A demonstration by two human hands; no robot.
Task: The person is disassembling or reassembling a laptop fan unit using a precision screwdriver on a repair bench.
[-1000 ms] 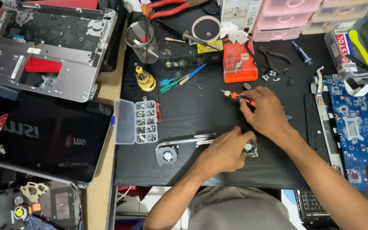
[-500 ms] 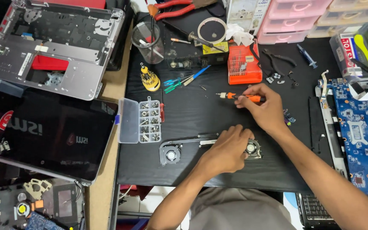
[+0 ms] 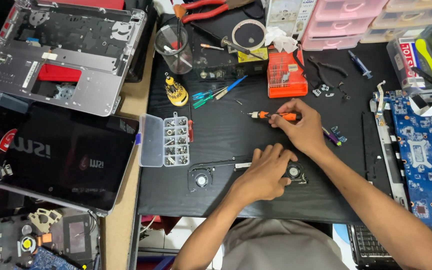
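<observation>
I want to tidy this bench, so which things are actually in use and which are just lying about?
In use:
right hand holding orange screwdriver
left hand on dual-fan cooling assembly

Lying about:
screw organiser box
red pliers
blue circuit board
orange bit case

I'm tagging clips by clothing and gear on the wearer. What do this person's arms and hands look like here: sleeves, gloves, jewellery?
Both forearms are bare up to the bottom edge of the picture, with no sleeves in view. The left hand and the right hand wear no gloves. No watch, ring or wristband can be made out. A grey garment covers the body below.
</observation>
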